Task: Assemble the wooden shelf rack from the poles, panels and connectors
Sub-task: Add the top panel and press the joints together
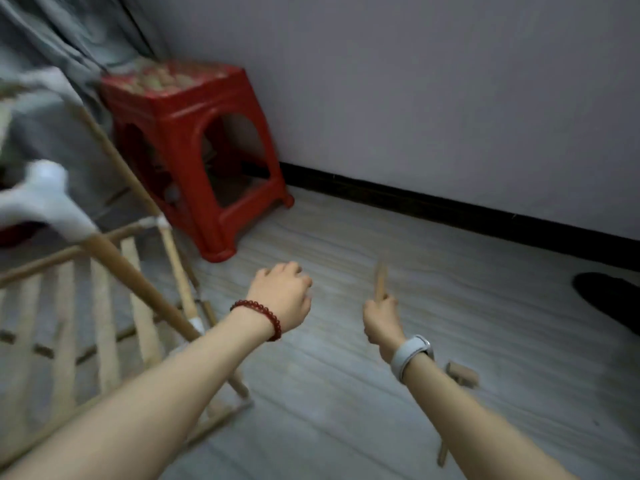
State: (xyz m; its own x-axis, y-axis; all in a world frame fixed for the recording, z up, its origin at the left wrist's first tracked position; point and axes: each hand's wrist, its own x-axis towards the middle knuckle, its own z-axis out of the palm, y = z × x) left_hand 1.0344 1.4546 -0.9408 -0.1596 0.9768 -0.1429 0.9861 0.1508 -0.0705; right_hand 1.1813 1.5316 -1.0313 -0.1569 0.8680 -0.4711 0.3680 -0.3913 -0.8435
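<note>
The partly built wooden rack point(104, 306) fills the left side, with a slatted panel, slanting poles and white connectors point(52, 199) at the joints. My right hand point(382, 318) grips a short wooden pole point(381, 282) that points up and away over the floor. My left hand point(280, 299) hovers above the floor, right of the rack, fingers curled with nothing visible in it. A small wooden piece point(462, 374) lies on the floor behind my right forearm. Another short stick point(442, 457) shows below that forearm.
A red plastic stool point(194, 147) stands in the corner against the wall, with grey curtains point(69, 36) to its left. A dark object point(609, 299) lies at the right edge. Grey wood-pattern floor point(346, 393) stretches between my arms and the wall.
</note>
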